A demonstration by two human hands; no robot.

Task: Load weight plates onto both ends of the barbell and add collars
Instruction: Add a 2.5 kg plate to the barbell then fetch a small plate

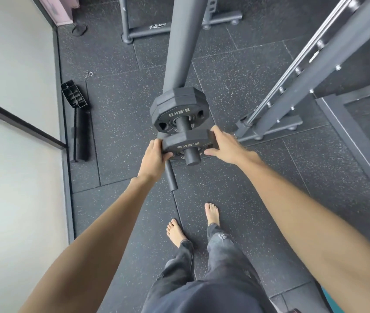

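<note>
Currently left hand [154,154] and right hand [224,145] grip the plate [186,141] between them; tilting could jam it on the barbell sleeve [192,159].

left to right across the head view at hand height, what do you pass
black bracket lying on the floor → left hand → 2.5 kg plate gripped on the bar end → right hand → grey rack foot
</note>
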